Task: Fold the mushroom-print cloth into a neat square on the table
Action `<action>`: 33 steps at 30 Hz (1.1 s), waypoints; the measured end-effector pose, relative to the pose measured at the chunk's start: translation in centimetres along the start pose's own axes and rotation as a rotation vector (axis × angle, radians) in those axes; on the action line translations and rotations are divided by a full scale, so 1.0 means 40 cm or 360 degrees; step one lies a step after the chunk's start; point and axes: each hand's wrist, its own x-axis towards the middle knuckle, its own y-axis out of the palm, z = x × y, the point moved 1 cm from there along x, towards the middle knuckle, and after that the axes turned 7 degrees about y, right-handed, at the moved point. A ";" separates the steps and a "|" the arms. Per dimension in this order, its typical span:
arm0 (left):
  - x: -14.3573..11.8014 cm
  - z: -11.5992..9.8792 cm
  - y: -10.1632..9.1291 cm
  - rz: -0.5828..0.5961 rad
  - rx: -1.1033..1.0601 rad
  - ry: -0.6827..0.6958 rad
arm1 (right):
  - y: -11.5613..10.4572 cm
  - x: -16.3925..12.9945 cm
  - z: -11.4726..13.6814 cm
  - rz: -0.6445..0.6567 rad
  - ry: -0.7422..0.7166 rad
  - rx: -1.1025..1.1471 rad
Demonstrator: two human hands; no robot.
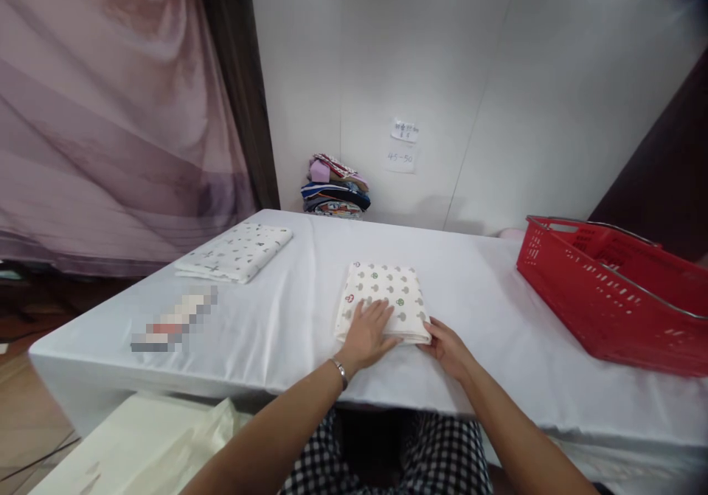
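A folded white cloth (387, 282) with small grey, green and red tree-like prints lies on the table in front of me. My left hand (367, 334) rests flat on its top, near the front edge, fingers stretched out. At the cloth's front right corner, my right hand (449, 350) pinches the layers, with the thumb on top and the other fingers partly hidden beneath the edge. Toward the far left of the table lies another folded white cloth (237, 253) with dark prints, apart from both hands.
A red plastic basket (586, 296) with metal handles stands on the right of the white-covered table (476, 281). At front left is a blurred-out item (174, 322). A pile of folded fabrics (335, 189) sits beyond the back edge, by a wall with paper notes (402, 157).
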 end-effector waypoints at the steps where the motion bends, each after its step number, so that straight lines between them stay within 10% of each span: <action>1: -0.006 -0.021 0.007 0.0027 -0.0016 0.0078 | 0.002 0.001 0.002 0.0027 0.0017 0.0016; 9: 0.001 -0.075 0.052 -0.0128 0.0124 -0.0158 | 0.074 -0.002 0.045 -0.0004 -0.0131 0.0044; 20: 0.018 -0.042 -0.006 -0.0225 0.0251 -0.0340 | 0.149 -0.019 0.046 -0.0146 -0.0295 0.0058; 25: 0.072 -0.020 -0.091 -0.0193 0.0219 -0.0334 | 0.133 -0.044 0.037 0.0008 -0.0453 0.0085; 33: 0.233 -0.021 -0.338 -0.0232 -0.0204 -0.0524 | 0.016 0.014 -0.027 -0.0306 -0.0345 -0.0218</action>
